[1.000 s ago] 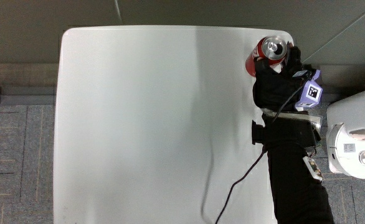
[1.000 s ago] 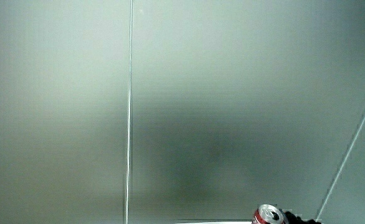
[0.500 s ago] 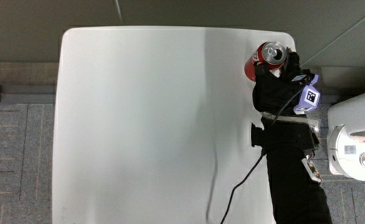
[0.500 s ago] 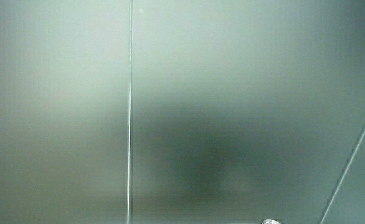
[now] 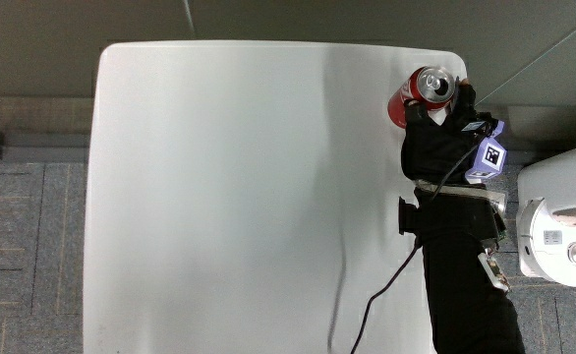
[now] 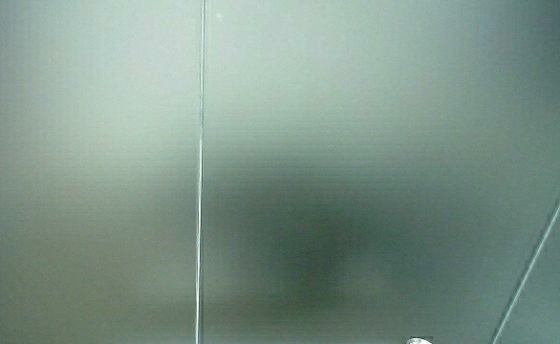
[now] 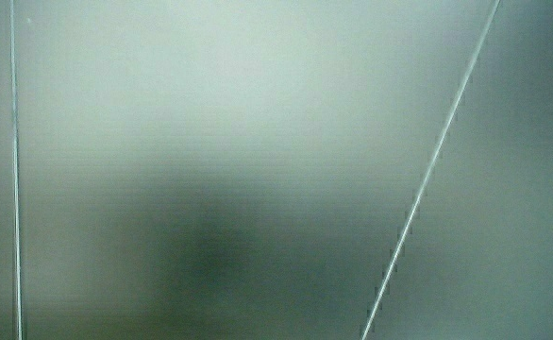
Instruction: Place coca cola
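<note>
A red Coca-Cola can with a silver top stands upright near a corner of the white table, at the table's edge farthest from the person. The gloved hand is wrapped around the can's side that faces the person, fingers curled on it; a purple patterned cube sits on its back. The forearm runs along the table's edge toward the person. Both side views show mostly a pale wall; in a side view only the can's rim peeks in.
A black cable trails from the forearm across the table near the person. A white round appliance stands on the floor beside the table, next to the forearm.
The hand and can have sunk: the can's top, plain in a side view a second ago, now barely shows. In the main view they have hardly shifted.
</note>
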Tool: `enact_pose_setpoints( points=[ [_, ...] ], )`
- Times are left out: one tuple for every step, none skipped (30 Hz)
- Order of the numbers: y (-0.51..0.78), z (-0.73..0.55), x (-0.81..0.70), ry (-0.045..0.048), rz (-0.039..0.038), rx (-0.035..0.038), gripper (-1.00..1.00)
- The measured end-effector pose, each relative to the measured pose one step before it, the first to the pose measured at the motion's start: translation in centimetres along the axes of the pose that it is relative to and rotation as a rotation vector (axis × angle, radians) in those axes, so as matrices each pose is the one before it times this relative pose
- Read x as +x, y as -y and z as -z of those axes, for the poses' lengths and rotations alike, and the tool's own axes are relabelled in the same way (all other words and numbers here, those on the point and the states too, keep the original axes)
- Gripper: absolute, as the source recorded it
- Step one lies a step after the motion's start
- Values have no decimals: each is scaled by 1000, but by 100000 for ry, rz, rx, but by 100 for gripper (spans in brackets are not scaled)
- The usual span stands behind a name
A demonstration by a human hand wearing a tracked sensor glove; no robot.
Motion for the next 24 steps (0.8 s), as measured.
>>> enact_pose_setpoints(
  points=[
    [61,83,-260,2724,1612,274,-100],
    [-32,32,-36,914,-473,-166,-100],
    [222,134,-462,943,710,485,-100],
    [-57,-109,86,2122,358,554,-100],
    [-145,-128,189,1447,265,-389,-100],
    [-32,-59,-87,1159,-137,146,-100],
    [67,-51,-121,1269,276,-262,-100],
    [68,-53,-120,1269,276,-262,-100],
    [68,-54,-119,1269,276,-262,-100],
    [69,-55,-118,1269,276,-262,-100],
    [69,-57,-118,1269,276,-262,-100],
    [316,45,-486,599,879,-472,-100],
    [34,-155,12,4793,495,340,-100],
    [-113,-113,193,2404,-734,-1565,-100],
    [51,-167,74,5200,2183,-343,-100],
    [216,-67,-176,327,-900,-58,-100],
    [131,-155,54,5122,288,-508,-100],
    [319,0,-302,2774,-530,-666,-100],
    [317,-7,-304,2774,-530,-666,-100],
    [316,-13,-305,2774,-530,-666,-100],
    [422,-75,-564,3178,2367,-1301,-100],
    [154,-66,-50,2704,-1582,-543,-100],
    [363,-111,-462,2224,924,-691,-100],
    [38,-81,46,2862,-3445,-334,-100]
  ],
)
